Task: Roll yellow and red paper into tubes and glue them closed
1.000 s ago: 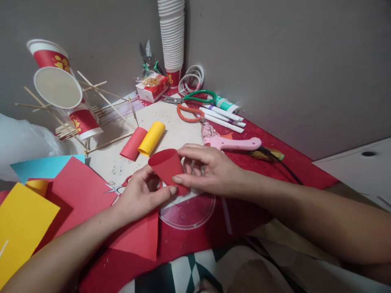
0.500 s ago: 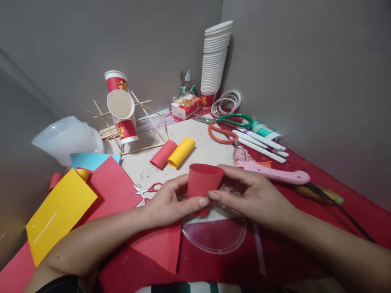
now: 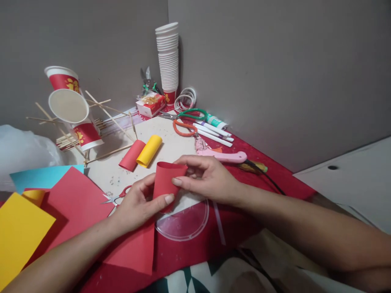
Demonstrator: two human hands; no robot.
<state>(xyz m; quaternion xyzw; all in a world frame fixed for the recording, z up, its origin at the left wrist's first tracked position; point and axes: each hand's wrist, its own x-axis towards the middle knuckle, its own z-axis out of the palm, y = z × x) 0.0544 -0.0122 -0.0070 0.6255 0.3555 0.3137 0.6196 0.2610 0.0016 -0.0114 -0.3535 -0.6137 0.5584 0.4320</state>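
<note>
A red paper tube [image 3: 165, 183] is held upright between both hands above the table, its top opening pinched narrow at the right side. My left hand [image 3: 139, 202] is closed around its left and lower part, thumb across the front. My right hand [image 3: 209, 179] pinches the upper right edge, thumb in front and fingers behind. Beyond them, a finished-looking red roll [image 3: 132, 155] and a yellow roll [image 3: 149, 151] lie side by side on a grey board [image 3: 174, 140]. Small red-handled scissors [image 3: 117, 198] lie just left of my left hand.
Red paper sheets [image 3: 79, 199], a yellow sheet [image 3: 23, 236] and a blue sheet [image 3: 49, 176] spread at left. Behind stand a stick frame with paper cups [image 3: 87, 136] and a tall cup stack [image 3: 168, 61]. Large scissors [image 3: 185, 128], markers [image 3: 214, 134] and a pink glue gun [image 3: 221, 156] lie at right.
The view has turned to the right, so things appear further left. The tube's right side is now pressed flatter, with my right hand pinching higher on its edge.
</note>
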